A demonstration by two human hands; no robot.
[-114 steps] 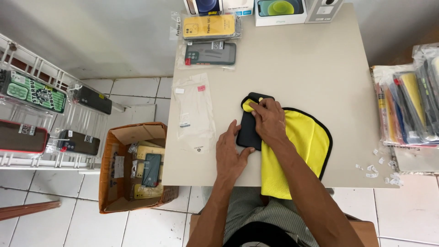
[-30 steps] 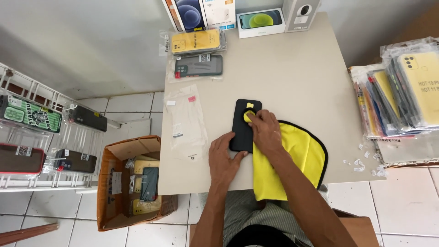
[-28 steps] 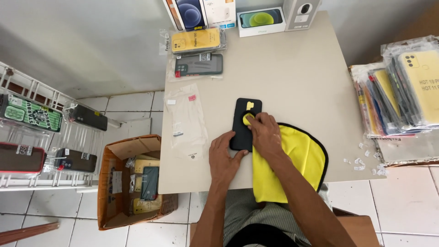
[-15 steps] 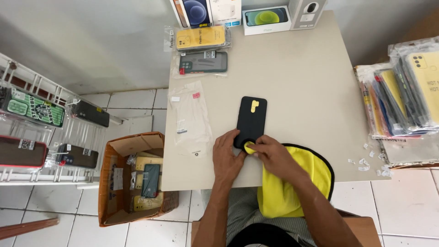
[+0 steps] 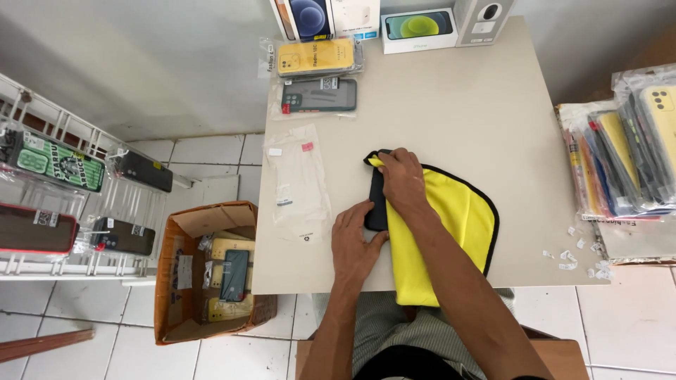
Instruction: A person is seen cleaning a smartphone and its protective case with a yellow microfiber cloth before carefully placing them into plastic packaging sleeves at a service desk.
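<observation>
From the head camera you look down on a beige table (image 5: 458, 105) standing on white floor tiles, with a white wire rack of packaged cases at nine o'clock and a cardboard box (image 5: 211, 274) of more cases at seven o'clock. Phone boxes line the table's twelve o'clock edge, with a yellow case (image 5: 315, 56) and a dark green case (image 5: 318, 96) in clear sleeves just below them. An empty clear sleeve (image 5: 296, 179) lies flat at ten o'clock from your hands, and a stack of packaged cases (image 5: 623, 148) sits at three o'clock.

You appear to be wiping the black phone case (image 5: 377, 204), which lies near the table's middle, toward its six o'clock edge. Your right hand (image 5: 403, 184) presses the yellow cloth (image 5: 443, 232) down over the case's upper part, fingers curled and close together on the fabric. Your left hand (image 5: 355, 243) lies flat and spread, fingertips steadying the case's lower edge; it grips nothing. The two hands sit just beside each other. A wipe like this calls for firm bracing with the left.
</observation>
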